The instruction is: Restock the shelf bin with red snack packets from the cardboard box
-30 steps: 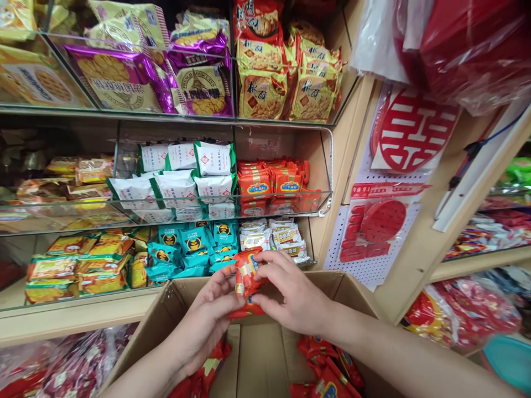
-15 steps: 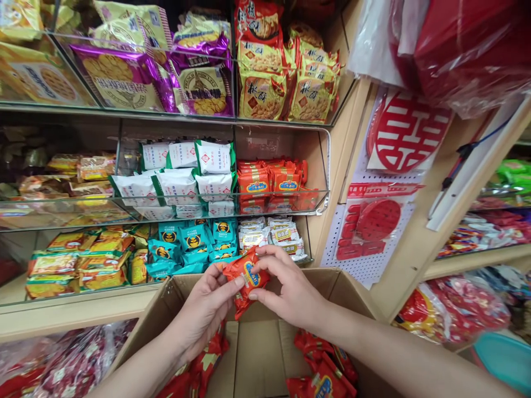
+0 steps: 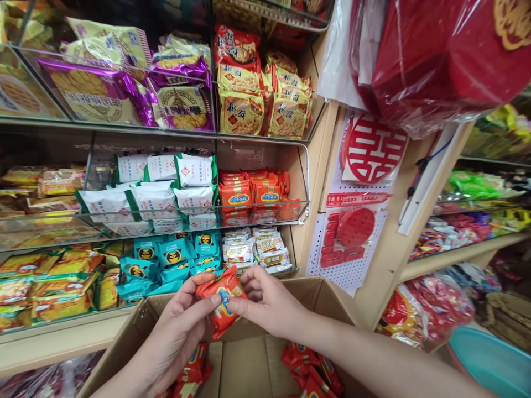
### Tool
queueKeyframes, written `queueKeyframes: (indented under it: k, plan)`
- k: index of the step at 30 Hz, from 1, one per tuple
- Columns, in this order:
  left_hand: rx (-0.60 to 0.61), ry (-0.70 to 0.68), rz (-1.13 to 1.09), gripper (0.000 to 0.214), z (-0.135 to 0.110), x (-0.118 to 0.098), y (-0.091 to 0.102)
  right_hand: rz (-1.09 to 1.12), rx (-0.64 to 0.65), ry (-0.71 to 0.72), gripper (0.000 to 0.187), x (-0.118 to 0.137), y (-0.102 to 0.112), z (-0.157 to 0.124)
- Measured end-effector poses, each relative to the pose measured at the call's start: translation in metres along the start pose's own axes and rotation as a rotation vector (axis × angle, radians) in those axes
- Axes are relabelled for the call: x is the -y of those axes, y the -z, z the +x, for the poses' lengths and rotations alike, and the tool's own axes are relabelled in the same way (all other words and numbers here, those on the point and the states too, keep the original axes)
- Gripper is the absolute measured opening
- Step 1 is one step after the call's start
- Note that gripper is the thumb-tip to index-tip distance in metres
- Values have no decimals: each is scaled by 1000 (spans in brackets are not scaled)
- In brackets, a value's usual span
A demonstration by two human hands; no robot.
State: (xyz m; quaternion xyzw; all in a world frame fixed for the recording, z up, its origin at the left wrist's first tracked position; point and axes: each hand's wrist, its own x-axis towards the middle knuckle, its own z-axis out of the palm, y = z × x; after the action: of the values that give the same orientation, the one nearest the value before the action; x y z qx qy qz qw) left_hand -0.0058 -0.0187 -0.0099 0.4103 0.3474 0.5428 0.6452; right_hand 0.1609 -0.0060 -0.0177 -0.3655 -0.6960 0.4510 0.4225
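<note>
A person's left hand (image 3: 180, 320) and right hand (image 3: 271, 305) pinch a red packet (image 3: 224, 319) between them over an open carton (image 3: 332, 298), neither hand nearer. Its long axis (slightly tilted) runs roughly upright between the two thumbs

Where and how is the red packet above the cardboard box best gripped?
Probably by opposite sides of the red packet: left hand from the left, right hand from the right, thumbs in front, fingers behind. It is tilted, and its broad face is turned toward the camera, so a light two-sided pinch should suit.
</note>
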Motion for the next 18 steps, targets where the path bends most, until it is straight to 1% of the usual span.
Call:
queueKeyframes:
  k: [2,4,8,10,13,15,18]
  plan:
    - [12,8,11,28,0,0,0,11,48,-19,34,-1,2,0]
    - [13,24,30,29,-1,0,-1,-52,69,-38,34,-2,3,-1]
    - [-2,75,61,36,-3,-4,-5,-240,-43,-57,33,2,9,-1]
    - [2,86,54,39,-3,-5,-7,-216,-68,-77,32,5,11,1]
    - [26,95,39,43,-1,-6,-6,-94,-55,-82,30,9,14,3]
    - [37,99,46,45,1,-5,-6,-45,-73,-43,28,11,15,4]
    - [20,95,66,47,3,-3,-5,-42,-124,37,27,13,17,4]
